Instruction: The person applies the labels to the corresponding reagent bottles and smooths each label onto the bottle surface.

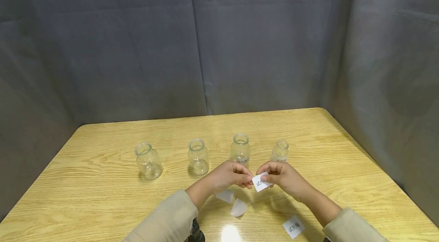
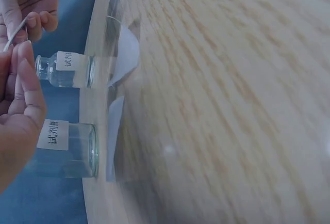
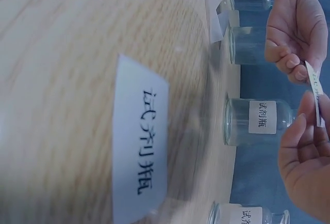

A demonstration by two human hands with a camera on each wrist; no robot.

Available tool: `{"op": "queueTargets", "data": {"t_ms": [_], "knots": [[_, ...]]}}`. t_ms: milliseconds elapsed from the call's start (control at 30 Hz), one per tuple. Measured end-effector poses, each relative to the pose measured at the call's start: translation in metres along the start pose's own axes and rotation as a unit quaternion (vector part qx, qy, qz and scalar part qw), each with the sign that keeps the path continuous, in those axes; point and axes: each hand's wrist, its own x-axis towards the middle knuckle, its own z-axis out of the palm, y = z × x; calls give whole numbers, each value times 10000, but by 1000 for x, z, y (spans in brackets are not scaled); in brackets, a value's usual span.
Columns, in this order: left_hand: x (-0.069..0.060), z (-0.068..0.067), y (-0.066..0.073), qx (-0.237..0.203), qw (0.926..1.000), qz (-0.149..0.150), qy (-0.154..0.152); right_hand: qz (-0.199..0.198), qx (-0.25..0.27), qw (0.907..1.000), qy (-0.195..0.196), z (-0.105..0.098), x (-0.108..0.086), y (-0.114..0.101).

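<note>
Between my two hands is a small white paper label point(image 1: 259, 185) with handwritten black characters. My right hand point(image 1: 287, 179) pinches its right side between thumb and fingers. At the opposite edge, my left hand point(image 1: 229, 177) pinches the corner with its fingertips. Just beyond the hands stand a glass jar point(image 1: 240, 146) and a smaller glass bottle point(image 1: 280, 150), both bearing similar labels, as the left wrist view shows. Another written label point(image 3: 140, 144) lies on the table near my right forearm. Two blank white paper pieces point(image 1: 225, 196) lie below my left hand.
Two unlabelled glass jars, one at the far left point(image 1: 149, 162) and one nearer the middle point(image 1: 198, 158), stand in line with the labelled ones. All rest on a wooden table point(image 1: 103, 196). Grey curtains point(image 1: 137, 44) hang behind and at both sides.
</note>
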Motion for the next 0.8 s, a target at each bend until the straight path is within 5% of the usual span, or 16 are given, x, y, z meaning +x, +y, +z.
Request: {"op": "queueTargets", "data": {"t_ms": [467,800], "knots": [[2,-2,-3,-227,9997,-42,-47,17,40,9999,96,5,4,3],[2,-4,-1,109,9974,-156,698,2,-455,9965,705,3,4,-1]]}}
